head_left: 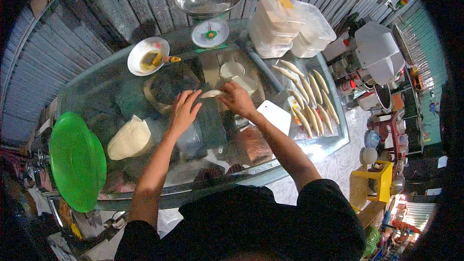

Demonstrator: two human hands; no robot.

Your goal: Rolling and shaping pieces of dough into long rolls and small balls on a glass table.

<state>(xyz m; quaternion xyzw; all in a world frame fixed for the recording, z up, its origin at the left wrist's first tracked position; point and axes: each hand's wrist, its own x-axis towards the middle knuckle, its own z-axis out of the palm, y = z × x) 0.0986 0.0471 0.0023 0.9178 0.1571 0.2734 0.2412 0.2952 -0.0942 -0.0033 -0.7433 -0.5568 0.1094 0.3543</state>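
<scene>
**Both hands on a strip of dough over the glass counter**

I see my right hand (237, 99) curled around one end of a pale, finger-shaped dough piece (211, 94), fingers closed on it. My left hand (183, 111) lies open and flat, fingers spread, its fingertips touching the other end of the piece. The piece lies between the two hands on the glass counter (96, 92).

Just right of my right hand sits a white cutting board (275, 115), and beyond that rows of shaped dough sticks (311, 99). Just ahead of the hands stand two small white cups (232, 70). To the left of my left hand rests a large dough lump (129, 137), and further left a green basin (76, 162). Well ahead are a scale (209, 31) with a steel pan, a white plate (147, 55) holding a brush, and stacked plastic containers (285, 21).
</scene>
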